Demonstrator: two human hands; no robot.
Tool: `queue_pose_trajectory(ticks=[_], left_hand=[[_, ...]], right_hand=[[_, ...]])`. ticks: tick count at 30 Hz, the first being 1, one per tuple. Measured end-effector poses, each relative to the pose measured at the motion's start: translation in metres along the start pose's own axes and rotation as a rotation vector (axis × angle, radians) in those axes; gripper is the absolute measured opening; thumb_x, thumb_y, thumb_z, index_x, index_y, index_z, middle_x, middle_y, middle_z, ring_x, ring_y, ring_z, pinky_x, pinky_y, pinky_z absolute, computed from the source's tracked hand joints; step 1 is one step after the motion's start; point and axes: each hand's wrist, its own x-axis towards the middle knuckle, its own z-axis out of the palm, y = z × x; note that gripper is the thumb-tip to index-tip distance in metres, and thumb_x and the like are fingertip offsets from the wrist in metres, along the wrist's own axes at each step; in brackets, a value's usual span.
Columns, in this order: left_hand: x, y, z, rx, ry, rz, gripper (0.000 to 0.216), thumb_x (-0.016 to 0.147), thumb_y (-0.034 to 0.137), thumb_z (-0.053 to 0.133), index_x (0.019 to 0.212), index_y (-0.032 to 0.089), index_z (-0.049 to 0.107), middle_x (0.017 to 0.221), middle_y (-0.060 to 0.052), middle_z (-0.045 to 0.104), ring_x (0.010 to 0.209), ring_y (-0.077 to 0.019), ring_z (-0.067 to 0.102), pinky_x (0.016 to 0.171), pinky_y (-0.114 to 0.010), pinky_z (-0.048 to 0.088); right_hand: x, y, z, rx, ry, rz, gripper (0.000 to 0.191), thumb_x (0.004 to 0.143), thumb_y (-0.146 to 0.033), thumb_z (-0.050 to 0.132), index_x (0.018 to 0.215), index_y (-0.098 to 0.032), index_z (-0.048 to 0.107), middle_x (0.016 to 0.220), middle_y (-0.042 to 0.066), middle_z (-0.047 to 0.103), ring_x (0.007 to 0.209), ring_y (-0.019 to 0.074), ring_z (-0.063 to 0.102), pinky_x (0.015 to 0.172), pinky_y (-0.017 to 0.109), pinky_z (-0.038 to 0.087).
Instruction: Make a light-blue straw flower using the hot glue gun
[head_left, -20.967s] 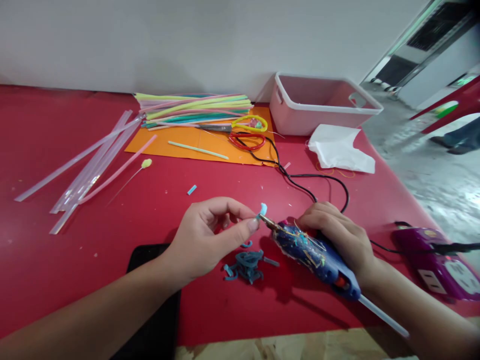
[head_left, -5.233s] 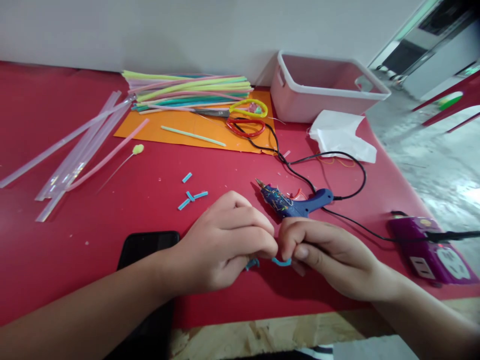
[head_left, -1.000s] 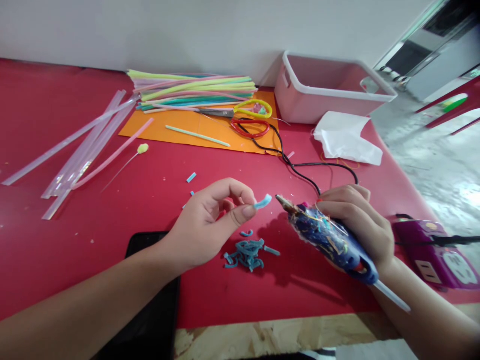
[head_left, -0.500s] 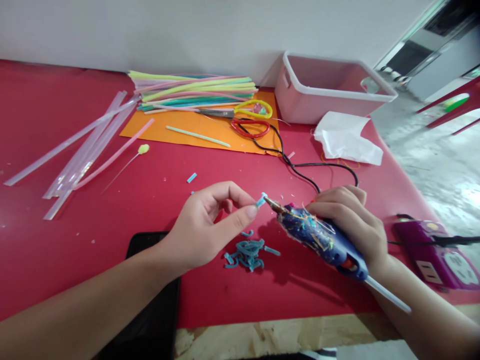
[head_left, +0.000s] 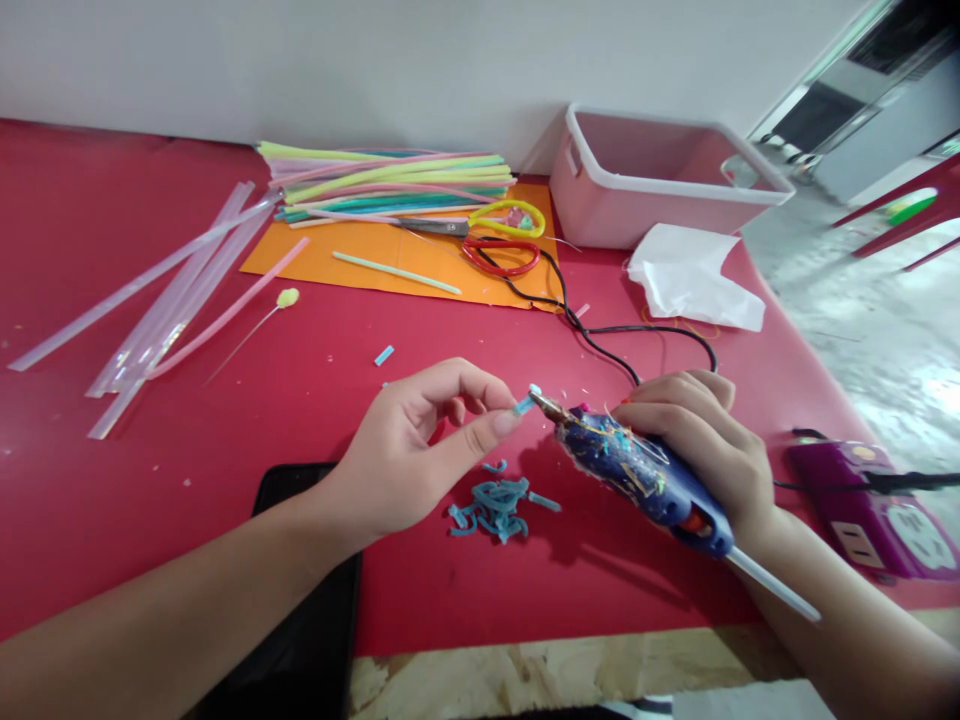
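Between thumb and forefinger, my left hand pinches a short light-blue pipe cleaner piece. My right hand is wrapped round a blue hot glue gun stained with glue and bits of fibre. Its metal nozzle meets the tip of the blue piece. A clear glue stick juts from the gun's back end. Below my hands lies a small heap of curled blue pipe cleaner pieces. One more short blue piece rests on the red tabletop, left of the heap's far side.
At the back, bundled pipe cleaners and scissors lie on orange paper. Clear plastic strips are to the left, a pink basket and white tissue to the right. A phone, black cord and purple power strip are nearby.
My left hand has shifted very slightly right with the blue piece, whose tip now touches the nozzle more closely. The glue gun stays almost in place.
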Motion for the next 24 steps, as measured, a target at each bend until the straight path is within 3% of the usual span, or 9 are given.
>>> queue_pose_trajectory(ticks=[14,20,24], left_hand=[[-0.0015,-0.0035,-0.0008,-0.019,-0.018,0.029,0.008,0.091,0.025,0.068,0.086,0.019,0.065,0.079,0.000,0.061,0.068,-0.0108,0.049,0.066,-0.024,0.044],[-0.0047,-0.0043,-0.0008,0.086,0.054,0.296,0.004,0.089,0.020,0.070,0.086,0.023,0.069,0.085,-0.003,0.063,0.080,-0.0162,0.058,0.075,-0.030,0.049],[-0.0059,-0.0047,-0.0010,0.110,0.062,0.336,0.005,0.088,0.019,0.071,0.087,0.024,0.070,0.088,-0.004,0.062,0.081,-0.0162,0.059,0.074,-0.030,0.052]], right_hand=[[0.0008,0.0026,0.0018,-0.016,0.033,-0.002,0.013,0.093,-0.019,0.056,0.105,-0.019,0.061,0.086,0.004,0.063,0.078,0.0197,0.061,0.080,0.040,0.036],[-0.0002,0.0016,0.0023,-0.009,0.049,0.041,0.015,0.091,-0.018,0.058,0.105,-0.022,0.060,0.087,0.002,0.063,0.077,0.0194,0.061,0.080,0.040,0.038],[-0.0007,-0.0015,0.0012,0.045,0.040,-0.006,0.018,0.092,-0.014,0.054,0.108,-0.022,0.059,0.087,0.003,0.060,0.079,0.0200,0.060,0.080,0.040,0.038]])
